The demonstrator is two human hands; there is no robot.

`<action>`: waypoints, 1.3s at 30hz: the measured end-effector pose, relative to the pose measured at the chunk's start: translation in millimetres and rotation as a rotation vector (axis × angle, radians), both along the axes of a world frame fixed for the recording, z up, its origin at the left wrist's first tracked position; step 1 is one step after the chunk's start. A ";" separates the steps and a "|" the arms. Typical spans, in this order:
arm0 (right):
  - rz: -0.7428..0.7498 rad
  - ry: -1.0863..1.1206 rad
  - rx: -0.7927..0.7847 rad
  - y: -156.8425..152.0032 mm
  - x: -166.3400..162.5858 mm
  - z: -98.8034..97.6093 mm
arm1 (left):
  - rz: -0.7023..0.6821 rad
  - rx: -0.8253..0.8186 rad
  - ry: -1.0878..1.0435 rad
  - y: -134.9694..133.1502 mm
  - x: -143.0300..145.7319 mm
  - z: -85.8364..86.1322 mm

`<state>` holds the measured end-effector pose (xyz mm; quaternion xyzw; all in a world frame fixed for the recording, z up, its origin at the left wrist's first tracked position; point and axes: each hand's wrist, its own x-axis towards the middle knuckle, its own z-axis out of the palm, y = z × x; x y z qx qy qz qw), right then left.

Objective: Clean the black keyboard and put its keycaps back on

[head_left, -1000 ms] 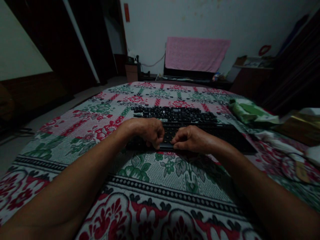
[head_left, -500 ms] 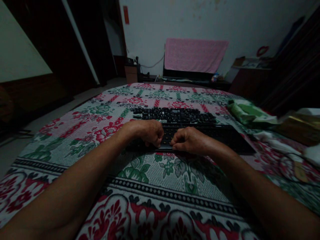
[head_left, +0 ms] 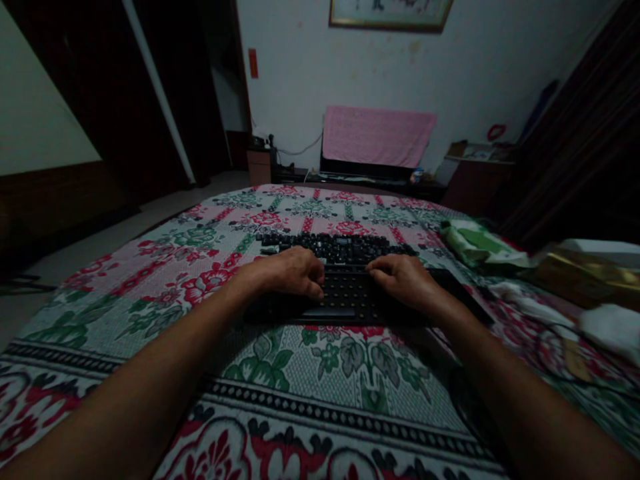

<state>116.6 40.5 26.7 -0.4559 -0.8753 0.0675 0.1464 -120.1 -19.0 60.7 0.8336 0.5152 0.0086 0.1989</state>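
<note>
A black keyboard [head_left: 345, 288] lies on the flowered cloth in front of me, most keycaps off and small pale studs showing in its rows. One long space bar [head_left: 329, 312] sits at its near edge. My left hand [head_left: 296, 272] rests over the keyboard's left part, fingers loosely curled and the thumb apart from them. At the far edge is my right hand [head_left: 404, 277], its fingertips drawn together; anything between them is too small to make out. Just beyond lies a heap of loose black keycaps [head_left: 345, 245].
A patterned cloth [head_left: 320, 413] covers the table. To the right are a green and white packet [head_left: 477, 245], a golden box [head_left: 583, 272], a white bundle [head_left: 613, 328] and a dark cable [head_left: 543, 350]. A pink towel [head_left: 377, 135] hangs over something by the far wall.
My right hand has moved away from the space bar to the keyboard's far edge. My left hand has lifted off the space bar, its thumb now apart. The view has tipped up.
</note>
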 end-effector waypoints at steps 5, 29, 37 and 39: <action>-0.148 -0.146 0.097 4.2 4.4 -3.3 | -0.061 0.115 0.039 -5.1 14.6 -3.5; -0.054 -0.215 0.022 -5.4 -2.5 -13.3 | -0.108 0.114 0.149 -1.6 14.1 -24.5; -0.014 -0.189 0.069 -10.0 -11.0 -19.4 | -0.049 0.083 0.184 -3.8 11.6 -21.6; -0.016 -0.184 0.068 -10.2 -11.5 -20.2 | -0.043 0.083 0.169 -4.1 11.6 -21.6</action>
